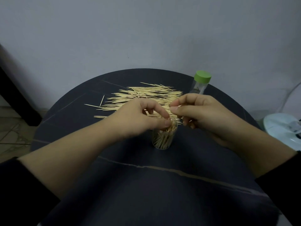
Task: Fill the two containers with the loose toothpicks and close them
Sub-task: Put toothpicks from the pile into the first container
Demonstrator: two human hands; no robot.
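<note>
Dim grey wall (146, 30) behind a dark round table (146, 185), tiled floor (9, 128) at left

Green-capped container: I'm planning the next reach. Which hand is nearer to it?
Right. The right hand sits just in front of the green-capped container, pinching toothpicks; the left hand is farther away, holding the open container at its rim.

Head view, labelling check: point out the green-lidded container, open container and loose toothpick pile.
Green-lidded container (200, 85): head view, clear body.
Open container (162, 139): head view, clear wall.
Loose toothpick pile (146, 95): head view, pile's middle.
</note>
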